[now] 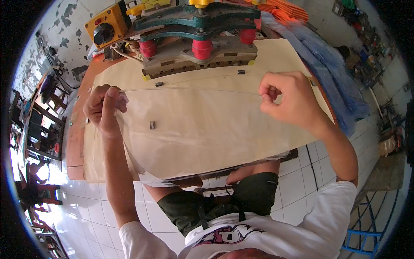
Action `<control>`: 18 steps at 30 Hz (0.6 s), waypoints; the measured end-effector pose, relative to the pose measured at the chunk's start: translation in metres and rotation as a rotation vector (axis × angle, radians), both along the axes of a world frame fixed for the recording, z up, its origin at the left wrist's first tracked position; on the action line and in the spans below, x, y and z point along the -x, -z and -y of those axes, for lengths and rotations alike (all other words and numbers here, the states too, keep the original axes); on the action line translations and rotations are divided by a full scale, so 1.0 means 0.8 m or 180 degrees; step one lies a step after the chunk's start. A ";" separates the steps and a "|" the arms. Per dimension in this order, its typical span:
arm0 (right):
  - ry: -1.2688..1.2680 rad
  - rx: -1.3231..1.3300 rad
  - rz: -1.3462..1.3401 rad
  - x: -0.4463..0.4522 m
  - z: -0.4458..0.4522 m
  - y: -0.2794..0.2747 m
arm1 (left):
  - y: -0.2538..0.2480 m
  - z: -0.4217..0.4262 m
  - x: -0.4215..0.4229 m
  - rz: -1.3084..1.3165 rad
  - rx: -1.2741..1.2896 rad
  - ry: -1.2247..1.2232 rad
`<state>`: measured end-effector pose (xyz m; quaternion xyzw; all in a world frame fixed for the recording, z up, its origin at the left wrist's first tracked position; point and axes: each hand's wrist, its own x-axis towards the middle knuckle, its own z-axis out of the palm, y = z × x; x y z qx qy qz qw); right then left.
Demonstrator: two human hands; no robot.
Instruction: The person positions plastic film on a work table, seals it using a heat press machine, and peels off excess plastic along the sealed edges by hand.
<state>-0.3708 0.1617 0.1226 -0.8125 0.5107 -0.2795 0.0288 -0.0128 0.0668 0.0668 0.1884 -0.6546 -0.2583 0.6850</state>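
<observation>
A clear plastic sheet (194, 116) is stretched between my two hands over the table, its far edge running nearly straight from one to the other. My left hand (106, 108) pinches the sheet's far left corner, thumb on top. At the opposite corner my right hand (291, 97) is closed in a pinch on the same edge. The near part of the sheet hangs toward the table's front edge, above my lap. Beyond it stands a green machine head (198, 19) with red cylinders (202, 49) and a metal bar (200, 60) below.
Small dark blocks (241, 72) sit on the cream table covering (276, 56), one showing near the sheet. A yellow control box (105, 26) with a black knob stands at back left. Bluish plastic (319, 56) lies along the right side, with orange material (284, 9) behind.
</observation>
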 end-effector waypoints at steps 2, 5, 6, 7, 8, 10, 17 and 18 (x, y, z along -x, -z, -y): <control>0.0022 0.0107 -0.0181 -0.004 -0.004 0.000 | 0.000 -0.001 0.002 0.0048 0.0055 -0.0018; 0.0169 0.0213 -0.0462 -0.008 -0.006 -0.001 | -0.002 -0.004 0.003 0.0102 -0.0002 -0.0080; 0.0127 0.0187 -0.0379 -0.008 -0.005 0.000 | -0.001 -0.004 0.002 0.0102 -0.0008 -0.0082; 0.0083 0.0160 -0.0296 -0.007 -0.004 0.001 | -0.001 -0.002 0.001 0.0070 -0.0029 -0.0095; 0.0078 0.0154 -0.0295 -0.006 -0.001 0.002 | -0.001 -0.002 0.000 0.0038 -0.0048 -0.0109; -0.0230 0.0010 -0.0028 -0.004 0.004 0.002 | 0.002 -0.003 0.000 0.0017 -0.0078 -0.0092; -0.0464 -0.0655 0.0592 -0.018 0.004 0.004 | -0.001 -0.006 0.007 0.0052 -0.0062 -0.0032; -0.0475 -0.0674 0.0641 -0.021 0.003 0.003 | -0.001 -0.007 0.009 0.0053 -0.0060 -0.0038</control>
